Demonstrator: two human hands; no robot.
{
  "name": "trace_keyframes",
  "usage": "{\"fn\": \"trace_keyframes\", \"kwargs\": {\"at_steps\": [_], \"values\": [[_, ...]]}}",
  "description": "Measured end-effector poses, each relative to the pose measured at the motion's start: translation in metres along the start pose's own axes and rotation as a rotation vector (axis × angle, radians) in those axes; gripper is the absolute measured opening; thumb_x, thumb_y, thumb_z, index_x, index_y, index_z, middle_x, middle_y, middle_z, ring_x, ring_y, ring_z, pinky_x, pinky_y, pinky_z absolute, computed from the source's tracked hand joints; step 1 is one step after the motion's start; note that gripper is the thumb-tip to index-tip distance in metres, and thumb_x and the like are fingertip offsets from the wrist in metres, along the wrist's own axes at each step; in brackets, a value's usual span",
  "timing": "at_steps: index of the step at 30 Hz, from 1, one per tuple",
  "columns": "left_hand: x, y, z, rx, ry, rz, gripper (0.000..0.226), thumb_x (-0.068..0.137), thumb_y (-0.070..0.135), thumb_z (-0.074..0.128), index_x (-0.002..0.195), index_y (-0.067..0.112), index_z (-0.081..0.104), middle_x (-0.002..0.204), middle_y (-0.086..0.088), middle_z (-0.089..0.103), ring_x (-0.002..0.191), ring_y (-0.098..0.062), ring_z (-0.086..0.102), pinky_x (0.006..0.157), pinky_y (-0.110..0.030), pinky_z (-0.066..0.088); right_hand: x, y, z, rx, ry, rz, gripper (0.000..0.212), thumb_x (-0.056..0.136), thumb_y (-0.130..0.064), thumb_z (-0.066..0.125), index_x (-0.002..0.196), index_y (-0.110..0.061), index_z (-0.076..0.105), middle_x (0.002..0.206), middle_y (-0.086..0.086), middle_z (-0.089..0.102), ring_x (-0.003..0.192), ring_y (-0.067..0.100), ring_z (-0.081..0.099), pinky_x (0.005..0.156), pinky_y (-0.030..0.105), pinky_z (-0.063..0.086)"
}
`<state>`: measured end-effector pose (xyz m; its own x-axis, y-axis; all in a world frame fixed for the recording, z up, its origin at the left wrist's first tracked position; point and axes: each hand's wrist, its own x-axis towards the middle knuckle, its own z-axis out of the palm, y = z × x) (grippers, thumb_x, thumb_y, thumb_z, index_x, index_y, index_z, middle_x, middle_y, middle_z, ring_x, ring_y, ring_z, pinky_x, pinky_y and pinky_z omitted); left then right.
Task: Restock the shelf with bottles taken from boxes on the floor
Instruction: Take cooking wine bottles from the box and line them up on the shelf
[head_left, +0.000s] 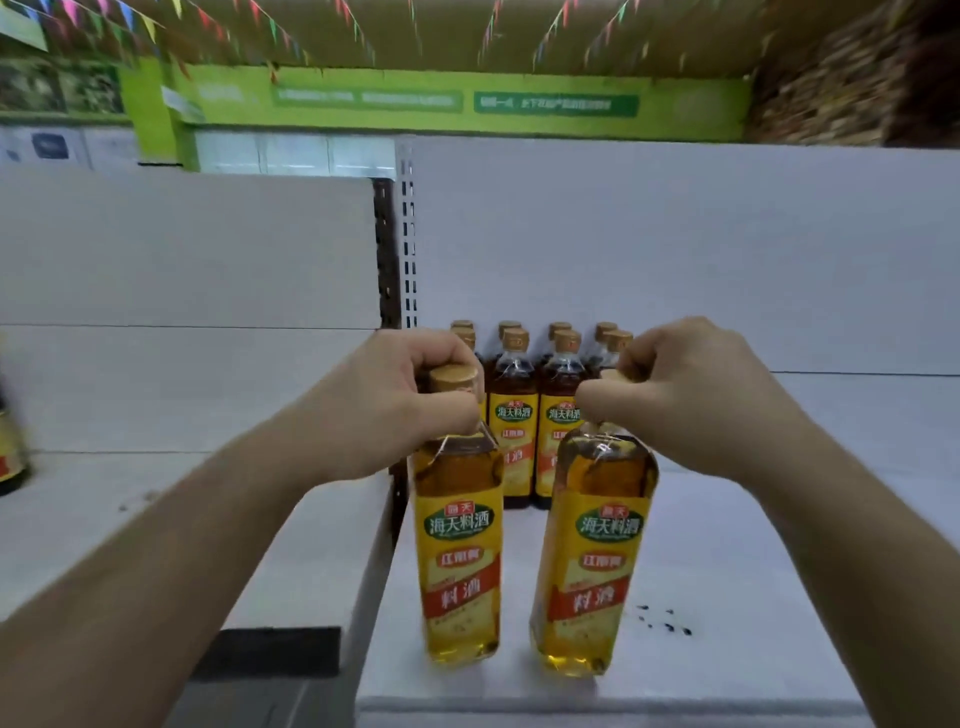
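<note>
My left hand (395, 400) grips the neck of a yellow-labelled bottle (460, 561) of amber liquid, just below its gold cap. My right hand (691, 395) holds a second, matching bottle (592, 566) by its neck and cap; this one tilts slightly. Both bottles hang low over the front of the white shelf (727, 597), side by side and a little apart. Behind them, at the back of the same shelf, stand several identical bottles (540, 415) in rows.
A slotted upright post (408, 234) divides this shelf from the white shelf (130, 509) on the left. A dark bottle (10, 452) stands at that shelf's far left edge. Small dark specks (665, 621) mark the shelf to the right of the bottles.
</note>
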<state>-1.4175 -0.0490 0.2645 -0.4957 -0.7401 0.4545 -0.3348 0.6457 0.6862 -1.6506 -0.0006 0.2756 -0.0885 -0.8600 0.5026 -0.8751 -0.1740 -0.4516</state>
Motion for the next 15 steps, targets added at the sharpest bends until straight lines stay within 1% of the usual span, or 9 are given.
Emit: {"fn": "trace_keyframes", "kwargs": {"at_steps": [1,3,5,9,13,15], "values": [[0.002,-0.005,-0.002,-0.002,-0.016,0.009,0.004,0.082,0.014,0.071,0.083,0.016,0.068,0.064,0.012,0.059,0.062,-0.002,0.060,0.054,-0.015,0.046,0.002,-0.002,0.006,-0.013,-0.008,0.011,0.041,0.071,-0.041,0.071,0.053,-0.011,0.050,0.050,0.003,0.041,0.049,0.018,0.036,0.049,0.031,0.031],[0.006,-0.015,-0.004,0.008,-0.036,0.022,0.011,0.087,0.005,0.070,0.084,0.016,0.067,0.064,0.014,0.059,0.065,-0.002,0.061,0.055,-0.014,0.046,0.006,-0.005,0.015,-0.027,-0.017,0.036,0.044,0.072,-0.041,0.072,0.056,-0.007,0.050,0.051,0.003,0.040,0.049,0.018,0.036,0.050,0.033,0.033],[0.009,-0.023,-0.007,0.016,-0.048,0.023,0.014,0.087,0.005,0.069,0.084,0.019,0.067,0.066,0.015,0.060,0.068,-0.002,0.062,0.057,-0.015,0.047,0.009,-0.007,0.022,-0.034,-0.015,0.064,0.045,0.073,-0.042,0.073,0.059,-0.004,0.053,0.053,0.004,0.043,0.050,0.019,0.038,0.050,0.032,0.033],[0.014,-0.034,-0.010,-0.019,-0.070,0.029,0.018,0.088,0.005,0.069,0.082,0.022,0.067,0.066,0.016,0.060,0.068,0.000,0.062,0.057,-0.014,0.047,0.012,-0.012,0.031,-0.045,0.002,0.090,0.041,0.073,-0.041,0.073,0.055,-0.011,0.052,0.051,0.002,0.043,0.050,0.018,0.039,0.049,0.030,0.032],[0.018,-0.040,-0.009,-0.029,-0.067,0.038,0.018,0.087,0.005,0.069,0.083,0.023,0.067,0.066,0.016,0.060,0.066,0.000,0.060,0.056,-0.012,0.044,0.014,-0.016,0.037,-0.047,-0.014,0.106,0.044,0.073,-0.043,0.072,0.064,-0.002,0.060,0.053,0.002,0.043,0.050,0.018,0.038,0.050,0.030,0.032],[0.019,-0.043,-0.007,-0.029,-0.072,0.048,0.016,0.087,0.006,0.069,0.084,0.021,0.067,0.067,0.014,0.061,0.067,0.000,0.061,0.056,-0.013,0.046,0.014,-0.017,0.038,-0.032,-0.020,0.113,0.040,0.073,-0.044,0.072,0.061,-0.008,0.059,0.052,0.000,0.042,0.048,0.017,0.038,0.048,0.028,0.031]]}}
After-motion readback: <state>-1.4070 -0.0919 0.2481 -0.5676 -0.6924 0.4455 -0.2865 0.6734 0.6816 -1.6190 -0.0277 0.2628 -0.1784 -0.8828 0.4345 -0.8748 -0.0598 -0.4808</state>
